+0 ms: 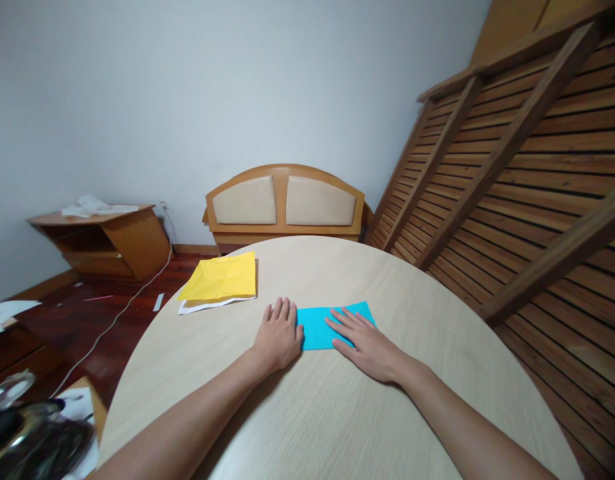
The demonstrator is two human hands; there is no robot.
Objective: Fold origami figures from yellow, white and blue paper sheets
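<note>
Blue paper [323,327] flat on surface [337,413], already folded to rectangle. Left hand [280,337] open at paper's left edge, right hand [363,340] open, pressing paper. Yellow paper [220,279] beyond, untouched.

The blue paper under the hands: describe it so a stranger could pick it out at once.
Start at the round pale wooden table. Near its middle lies the blue paper, a flat folded rectangle, with the left hand at its left edge and the right hand pressing its right part. The yellow paper lies apart, at the far left rim.
</note>
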